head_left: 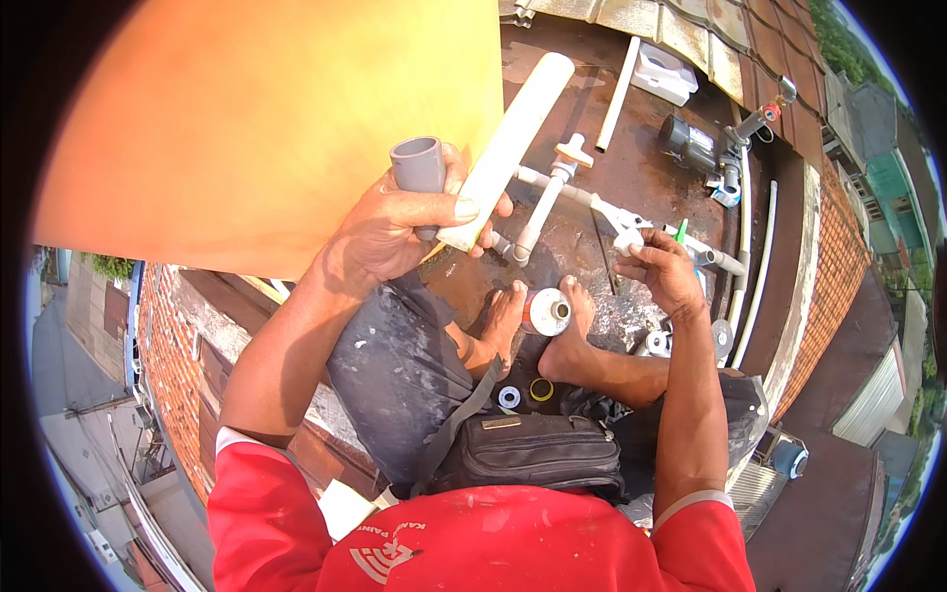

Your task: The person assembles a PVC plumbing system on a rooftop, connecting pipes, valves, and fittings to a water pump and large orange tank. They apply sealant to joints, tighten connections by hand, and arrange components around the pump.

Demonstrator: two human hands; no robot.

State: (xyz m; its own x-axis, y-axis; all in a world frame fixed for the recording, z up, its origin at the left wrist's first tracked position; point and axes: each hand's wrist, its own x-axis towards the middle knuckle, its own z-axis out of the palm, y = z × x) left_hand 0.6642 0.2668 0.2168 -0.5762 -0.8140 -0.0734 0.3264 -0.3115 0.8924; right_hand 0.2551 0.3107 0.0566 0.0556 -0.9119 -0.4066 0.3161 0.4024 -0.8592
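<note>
My left hand (395, 222) is closed around a grey PVC pipe fitting (418, 166) and the lower end of a thick white PVC pipe (513, 148). That pipe slants up and away to the right, past an orange curved surface. At the right, the fingers of my right hand (663, 268) pinch a small white piece (623, 223) whose kind I cannot make out. It appears in front of the plumbing on the rusty surface. A round can (546, 312) with a pale top stands between my bare feet.
The orange surface (266, 128) fills the upper left. Joined pipes with a white-handled valve (574, 150) lie ahead. A dark pump (691, 144) and a white box (664, 74) sit farther right. A tape roll (509, 398), a yellow ring (542, 390) and a black bag (538, 454) are near me.
</note>
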